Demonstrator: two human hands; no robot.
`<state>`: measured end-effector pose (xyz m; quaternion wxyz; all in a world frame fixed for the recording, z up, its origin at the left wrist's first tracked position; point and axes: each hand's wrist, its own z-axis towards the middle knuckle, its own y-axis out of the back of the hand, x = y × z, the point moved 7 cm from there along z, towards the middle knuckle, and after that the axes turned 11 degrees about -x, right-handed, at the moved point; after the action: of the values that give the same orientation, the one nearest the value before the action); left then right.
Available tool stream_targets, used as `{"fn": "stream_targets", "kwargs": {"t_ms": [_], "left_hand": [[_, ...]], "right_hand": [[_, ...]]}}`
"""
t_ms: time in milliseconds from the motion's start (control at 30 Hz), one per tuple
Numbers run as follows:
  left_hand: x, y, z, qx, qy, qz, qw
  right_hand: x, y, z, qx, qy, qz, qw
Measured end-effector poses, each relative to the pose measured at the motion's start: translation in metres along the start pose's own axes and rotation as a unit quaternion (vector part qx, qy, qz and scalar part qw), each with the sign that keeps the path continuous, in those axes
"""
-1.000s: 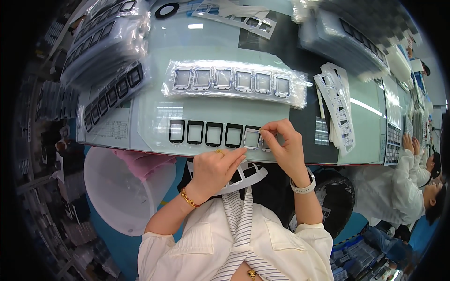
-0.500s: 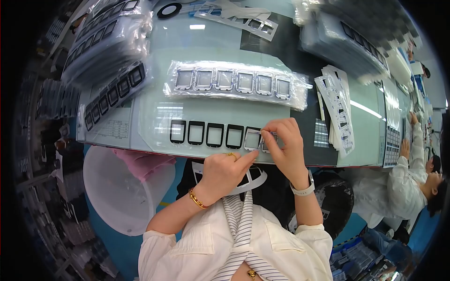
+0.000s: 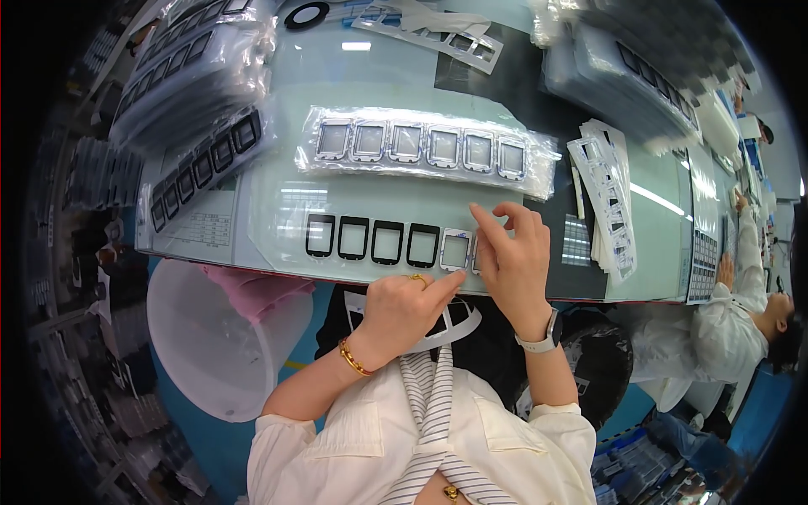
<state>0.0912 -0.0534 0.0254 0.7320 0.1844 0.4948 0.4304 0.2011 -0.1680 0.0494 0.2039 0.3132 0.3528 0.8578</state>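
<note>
A row of small rectangular frames lies along the table's near edge. The black frames [image 3: 387, 242] are to the left; a white-faced frame [image 3: 456, 250] follows, and another at the right end is mostly hidden by my right hand [image 3: 512, 248]. That hand hovers over the row's right end, fingers raised and apart, with nothing visible in them. My left hand [image 3: 400, 310] is curled at the table edge, its index fingertip at the white-faced frame's lower edge. Beneath it bends a white strip with cut-outs [image 3: 459, 324], which it appears to grip; its fingers are partly hidden.
A clear plastic pack of frames [image 3: 421, 147] lies beyond the row. Cut-out strips [image 3: 608, 198] lie at right. Plastic-wrapped stacks [image 3: 198, 76] stand at the back corners. A white bin [image 3: 210, 345] with pink material stands below left. A co-worker [image 3: 724, 328] sits at right.
My right hand has lifted off the white-faced frame's upper corner and its fingers have parted. That frame's top edge, dark before, now looks white. My left hand has stayed put.
</note>
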Motion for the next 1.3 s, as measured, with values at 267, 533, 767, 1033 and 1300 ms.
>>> {"fn": "stream_targets", "kwargs": {"t_ms": [267, 533, 767, 1033, 1300], "left_hand": [[0.000, 0.001, 0.000, 0.002, 0.005, -0.004, 1.000], [0.004, 0.006, -0.005, -0.034, -0.001, -0.063, 0.997], [0.011, 0.029, -0.002, 0.039, 0.130, -0.268, 0.954], [0.018, 0.055, -0.002, 0.030, 0.089, -0.203, 0.975], [0.028, 0.053, -0.007, 0.027, 0.094, -0.147, 0.984]], "right_hand": [[0.001, 0.011, -0.010, 0.021, 0.018, 0.020, 0.999], [0.020, 0.029, -0.036, 0.089, 0.000, 0.113, 0.990], [0.022, 0.028, -0.051, 0.193, -0.155, 0.280, 0.928], [0.029, 0.031, -0.034, 0.219, -0.111, 0.264, 0.933], [0.056, 0.025, -0.017, 0.186, -0.039, 0.288, 0.939]]}}
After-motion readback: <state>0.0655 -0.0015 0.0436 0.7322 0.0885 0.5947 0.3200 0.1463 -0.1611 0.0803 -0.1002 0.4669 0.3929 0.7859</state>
